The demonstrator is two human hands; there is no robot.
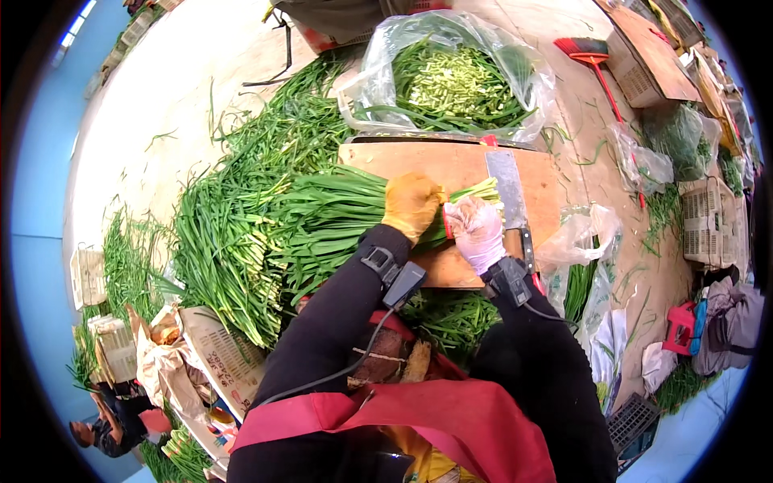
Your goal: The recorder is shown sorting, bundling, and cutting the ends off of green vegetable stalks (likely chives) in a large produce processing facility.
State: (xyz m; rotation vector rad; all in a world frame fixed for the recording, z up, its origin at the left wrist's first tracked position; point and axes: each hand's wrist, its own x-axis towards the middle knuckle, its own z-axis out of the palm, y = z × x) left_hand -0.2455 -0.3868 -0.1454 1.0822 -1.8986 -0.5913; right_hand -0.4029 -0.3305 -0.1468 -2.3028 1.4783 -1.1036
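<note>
In an orange glove, my left hand (413,202) grips a bunch of garlic chives (338,208) lying across a wooden board (386,158). The leaves fan out to the left, and the pale cut ends point right. My right hand (476,228), in a pale pink glove, is closed against the bunch near those ends. A narrow red band (447,221) shows at the edge of its fingers; how far it goes round the stems is hidden. Just right of this hand lies a cleaver (507,187), its broad blade on the board and its dark handle towards me.
Beyond the board stands a clear plastic bag (374,84) of chive trimmings (456,81). Loose chives (226,241) are heaped to the left. A red broom (604,90), plastic crates (708,223) and a plastic bag (583,241) are at right. A person (112,422) is at lower left.
</note>
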